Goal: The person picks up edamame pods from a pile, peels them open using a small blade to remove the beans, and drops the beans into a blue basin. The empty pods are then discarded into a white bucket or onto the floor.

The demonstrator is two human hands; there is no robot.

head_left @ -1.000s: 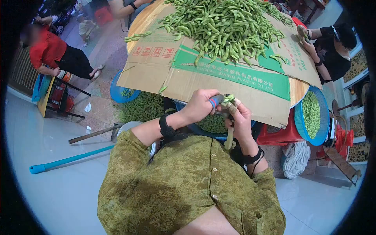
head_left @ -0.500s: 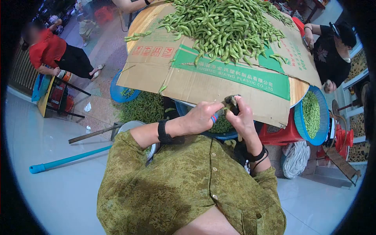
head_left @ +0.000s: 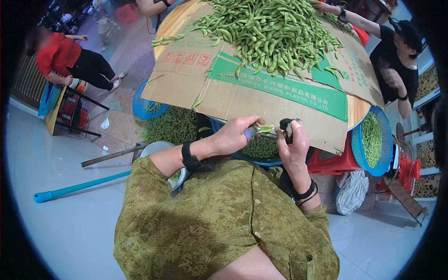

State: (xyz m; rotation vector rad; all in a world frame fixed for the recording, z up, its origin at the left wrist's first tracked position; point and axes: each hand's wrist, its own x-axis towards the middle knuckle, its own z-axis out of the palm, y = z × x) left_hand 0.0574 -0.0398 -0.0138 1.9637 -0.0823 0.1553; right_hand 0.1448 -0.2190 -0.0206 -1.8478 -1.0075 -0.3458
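My left hand [head_left: 234, 135], with a blue and red band round one finger, pinches a green edamame pod [head_left: 266, 129] over a blue basin. Just to the right, the fingers of my right hand [head_left: 294, 145] are closed around a small dark object [head_left: 287, 127], whose kind I cannot tell. A narrow gap separates the two hands. Shelled green beans [head_left: 261, 148] lie in the basin [head_left: 272, 163] beneath them. Beyond my hands, flattened cardboard [head_left: 242, 100] covers the table and carries a large heap of edamame pods [head_left: 266, 37].
Pods lie in a floor pile [head_left: 170, 128] at left, by a white bucket [head_left: 156, 148]. A blue basket of beans [head_left: 357, 144] stands right, near a red stool [head_left: 333, 161]. A person in black [head_left: 396, 60] reaches towards the heap; another in red [head_left: 60, 53] stands left.
My hands have drawn apart, the left one keeping the pod, the right one shifting right with the dark object. The person in black has stretched an arm to the heap.
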